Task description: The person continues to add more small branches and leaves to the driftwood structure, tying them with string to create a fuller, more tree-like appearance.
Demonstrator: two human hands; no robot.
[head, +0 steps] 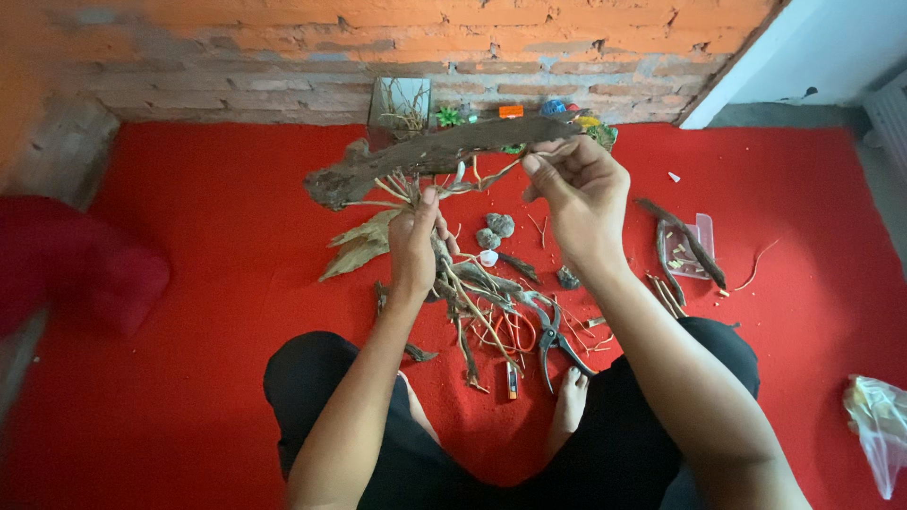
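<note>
Above the red mat [189, 378], at chest height before the brick wall [283, 57], we hold a long piece of driftwood [425, 156] roughly level, tilted slightly down to the left. Our right hand [581, 198] grips its right end, fingers closed around it with the thumb on the near face. Our left hand [414, 247] sits below the middle, fingers closed on a cluster of thin roots [402, 186] that touches the wood's underside.

Judgement on handling: the driftwood looks dry, stiff and fairly light for its length; rough bark should give good grip. We judge the thick ends the safest holds. The roots look brittle and likely to snap if bent or squeezed, so they are best held near their base.

Containers: a small glass tank [401, 104] stands against the wall with a few twigs inside. A clear plastic box [693, 250] lies on the mat to the right, holding small pale bits that we cannot identify; a dark stick [682, 234] lies across it. A clear plastic bag [879, 425] sits at the far right; contents unclear.

Smaller items on the mat below our hands: dry leaves [357, 247], loose twigs [482, 302], grey stones [495, 229], pruning shears [556, 342].
</note>
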